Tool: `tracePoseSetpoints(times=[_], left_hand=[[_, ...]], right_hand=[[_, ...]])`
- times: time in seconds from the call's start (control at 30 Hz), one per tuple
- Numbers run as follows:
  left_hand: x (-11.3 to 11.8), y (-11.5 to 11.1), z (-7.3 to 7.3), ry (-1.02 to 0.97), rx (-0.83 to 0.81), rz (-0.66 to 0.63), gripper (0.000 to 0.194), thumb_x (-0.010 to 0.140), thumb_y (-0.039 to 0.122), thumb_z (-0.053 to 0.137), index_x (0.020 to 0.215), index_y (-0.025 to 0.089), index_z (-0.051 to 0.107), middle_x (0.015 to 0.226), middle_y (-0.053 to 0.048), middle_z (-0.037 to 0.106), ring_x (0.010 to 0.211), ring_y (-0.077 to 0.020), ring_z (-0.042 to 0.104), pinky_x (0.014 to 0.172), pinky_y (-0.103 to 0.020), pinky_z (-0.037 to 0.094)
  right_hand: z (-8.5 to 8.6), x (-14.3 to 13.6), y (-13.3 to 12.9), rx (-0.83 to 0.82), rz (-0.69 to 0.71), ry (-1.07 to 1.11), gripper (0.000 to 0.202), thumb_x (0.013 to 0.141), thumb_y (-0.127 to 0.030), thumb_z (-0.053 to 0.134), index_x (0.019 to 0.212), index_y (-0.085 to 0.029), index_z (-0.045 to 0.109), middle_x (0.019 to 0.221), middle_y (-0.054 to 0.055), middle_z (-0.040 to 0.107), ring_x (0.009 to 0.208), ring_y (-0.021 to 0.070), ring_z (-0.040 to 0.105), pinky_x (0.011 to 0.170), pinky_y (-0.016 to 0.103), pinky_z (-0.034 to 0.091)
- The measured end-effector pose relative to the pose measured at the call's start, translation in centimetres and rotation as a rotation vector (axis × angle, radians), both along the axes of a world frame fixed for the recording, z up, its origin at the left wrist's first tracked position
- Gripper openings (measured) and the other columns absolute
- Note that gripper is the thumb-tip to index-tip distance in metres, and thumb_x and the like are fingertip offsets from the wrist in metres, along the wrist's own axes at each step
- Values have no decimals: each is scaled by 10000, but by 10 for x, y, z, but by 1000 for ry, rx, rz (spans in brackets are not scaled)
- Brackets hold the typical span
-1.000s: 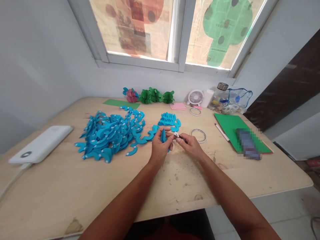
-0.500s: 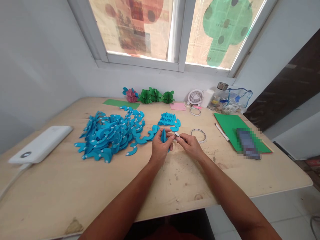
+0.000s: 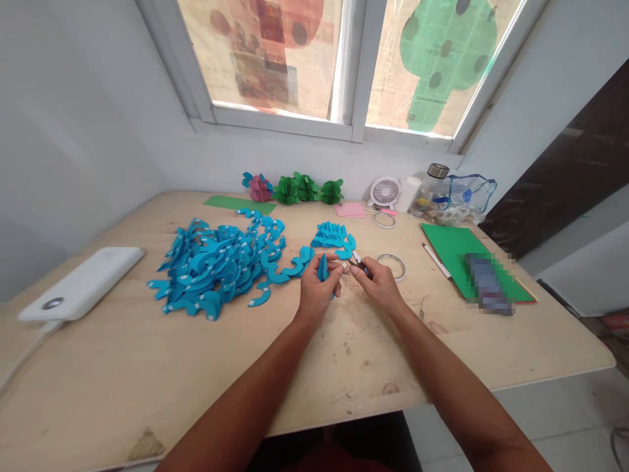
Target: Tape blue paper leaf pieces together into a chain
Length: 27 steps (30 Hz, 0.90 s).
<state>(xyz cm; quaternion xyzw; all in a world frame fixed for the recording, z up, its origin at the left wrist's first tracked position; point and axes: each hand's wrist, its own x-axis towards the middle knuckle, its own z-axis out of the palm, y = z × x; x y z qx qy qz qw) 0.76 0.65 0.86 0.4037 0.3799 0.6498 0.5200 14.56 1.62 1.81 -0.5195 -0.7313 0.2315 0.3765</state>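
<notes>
Between the fingers of my left hand [image 3: 317, 288] is a folded blue paper piece [image 3: 322, 269], and a small whitish bit shows at its fingertips. My right hand [image 3: 377, 283] is closed on a small dark tool [image 3: 362, 267] with a white bit near its tip; what kind of tool is unclear. The two hands are close together above the wooden table [image 3: 314, 373]. To their left lies a big heap of blue paper arcs [image 3: 216, 262] with small white squares on them. Just behind the hands is a smaller blue group [image 3: 331, 235].
A tape roll [image 3: 392, 267] lies right of my hands. Farther right are a white pen [image 3: 436, 261], green paper [image 3: 442, 242] and a blurred phone [image 3: 489, 282]. Paper figures [image 3: 304, 187] and a small fan [image 3: 384, 192] stand at the back. A power bank [image 3: 81, 283] lies left.
My right hand has drawn slightly back from my left, and more of the dark tool shows. The whitish bit at my left fingertips is now visible. The blue piece stays in my left hand.
</notes>
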Motion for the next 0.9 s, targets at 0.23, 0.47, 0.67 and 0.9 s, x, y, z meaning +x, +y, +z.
tracePoseSetpoints(times=[0.23, 0.47, 0.67, 0.9], left_hand=[[2, -3, -1, 84, 39, -38, 271, 683, 289, 663, 905, 187, 545, 653, 49, 568, 331, -24, 414, 333, -168, 331], [4, -8, 0, 186, 87, -56, 224, 718, 253, 620, 919, 190, 540, 675, 35, 572, 349, -26, 407, 342, -168, 354], [4, -10, 1, 170, 60, -21, 275, 726, 269, 615, 983, 192, 554, 650, 25, 586, 355, -40, 417, 340, -172, 368], [6, -13, 7, 180, 43, -36, 262, 712, 264, 624, 963, 193, 600, 982, -51, 645, 354, -8, 412, 334, -179, 373]], right_hand=[[6, -4, -6, 18, 0, 74, 251, 754, -421, 545, 708, -181, 489, 565, -60, 363, 512, 80, 337, 485, 205, 264], [4, -4, -6, 28, 13, 125, 136, 743, -311, 524, 716, -180, 496, 564, -54, 364, 501, 81, 325, 468, 204, 264], [6, -4, -7, 36, 20, 127, 163, 739, -315, 520, 665, -190, 446, 553, -52, 352, 503, 82, 317, 467, 203, 265], [7, -4, -7, 49, 28, 145, 184, 764, -342, 511, 681, -185, 464, 563, -49, 379, 504, 81, 337, 474, 202, 278]])
